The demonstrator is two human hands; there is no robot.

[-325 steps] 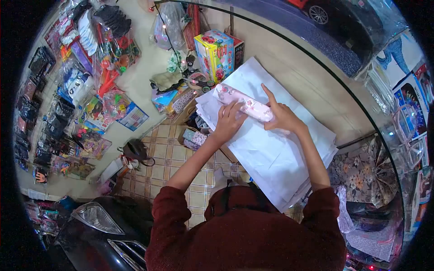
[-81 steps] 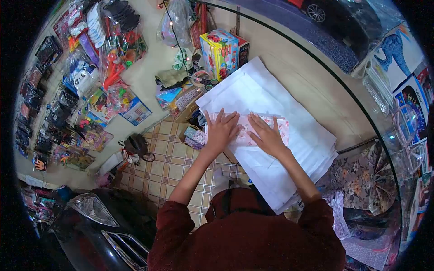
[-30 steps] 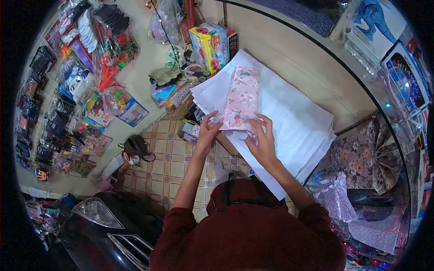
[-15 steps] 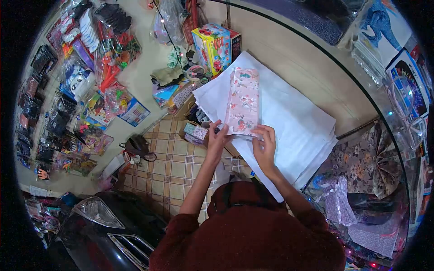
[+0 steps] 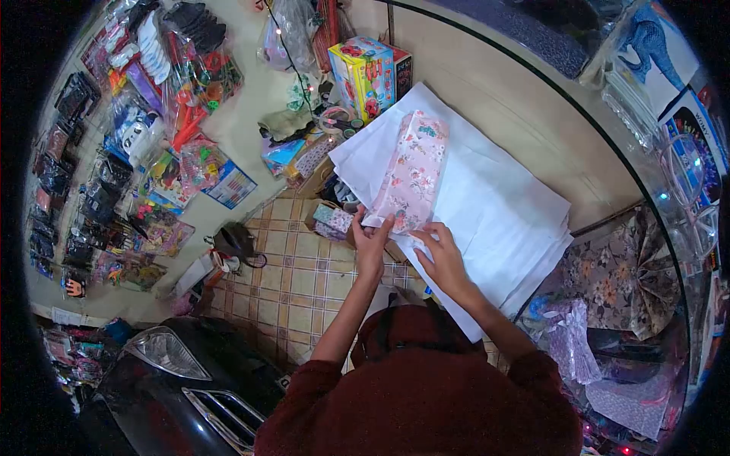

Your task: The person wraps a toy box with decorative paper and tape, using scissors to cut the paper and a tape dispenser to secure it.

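A long pink floral packet [image 5: 417, 171] lies slightly tilted on a stack of large white sheets [image 5: 494, 197]. My left hand [image 5: 371, 242] pinches the packet's near left corner, thumb on top. At the near right corner, my right hand [image 5: 443, 262] touches the edge with its index finger, its thumb and fingers apart. Whatever is under the fingertips of the right hand is too small to make out.
A colourful toy box [image 5: 363, 80] stands behind the sheets, near scissors and tape. A small open carton with patterned boxes [image 5: 333, 220] is at the left. Packaged goods hang on the left wall. A black vehicle [image 5: 182, 380] stands at lower left.
The packet has turned a little, its far end leaning right. My left hand's thumb now lies on its corner, and my right hand has shifted down and left along the edge.
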